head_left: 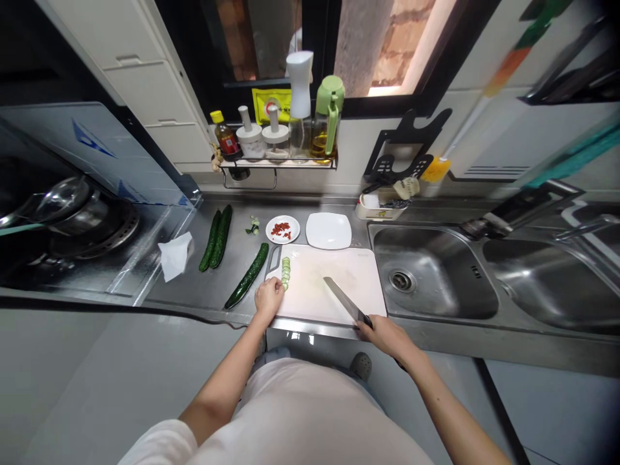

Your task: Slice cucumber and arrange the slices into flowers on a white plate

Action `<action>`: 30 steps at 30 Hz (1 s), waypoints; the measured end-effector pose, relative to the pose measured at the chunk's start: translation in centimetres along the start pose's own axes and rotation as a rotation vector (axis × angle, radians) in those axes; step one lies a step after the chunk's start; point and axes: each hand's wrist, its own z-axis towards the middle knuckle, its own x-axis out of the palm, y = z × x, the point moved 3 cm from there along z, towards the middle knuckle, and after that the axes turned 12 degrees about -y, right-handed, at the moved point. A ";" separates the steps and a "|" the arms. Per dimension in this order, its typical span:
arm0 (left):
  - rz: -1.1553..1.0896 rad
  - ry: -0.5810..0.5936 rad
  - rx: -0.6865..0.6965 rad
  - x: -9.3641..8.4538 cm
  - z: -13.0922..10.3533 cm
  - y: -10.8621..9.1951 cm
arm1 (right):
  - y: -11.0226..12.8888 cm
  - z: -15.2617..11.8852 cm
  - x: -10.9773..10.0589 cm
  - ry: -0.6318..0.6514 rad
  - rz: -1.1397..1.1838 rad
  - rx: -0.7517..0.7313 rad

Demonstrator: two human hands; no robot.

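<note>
My right hand [387,337] grips the black handle of a kitchen knife [346,300], whose blade points away and to the left over the white cutting board [334,265]. A short row of overlapping cucumber slices [285,271] lies near the board's left side. My left hand [270,297] is at the near end of that row, its fingers curled together; whatever lies between the fingertips is hidden. Left of the board a whole cucumber [248,276] rests on the steel counter, and two more cucumbers [216,237] lie side by side farther left.
Behind the board are a plate of chopped red pieces [283,229] and a white plate [328,231]. Small green-white trimmings [252,225] and a white tissue [175,256] lie leftward. The sink [436,278] borders the board's right; a condiment rack [281,163] hangs behind.
</note>
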 end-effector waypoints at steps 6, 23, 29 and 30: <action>0.019 -0.006 0.017 0.1 -0.1 0.1 | -0.4 0.0 0.6 -0.129 0.097 -0.014; 0.037 0.016 -0.007 0.1 -0.3 0.0 | -4.1 5.9 4.0 -0.515 0.703 0.282; 0.023 0.017 -0.030 0.0 -0.3 -0.2 | -4.3 6.0 2.7 -0.541 0.220 0.242; 0.017 0.016 -0.033 0.0 -0.3 -0.2 | -4.2 5.8 2.6 -0.524 0.177 0.247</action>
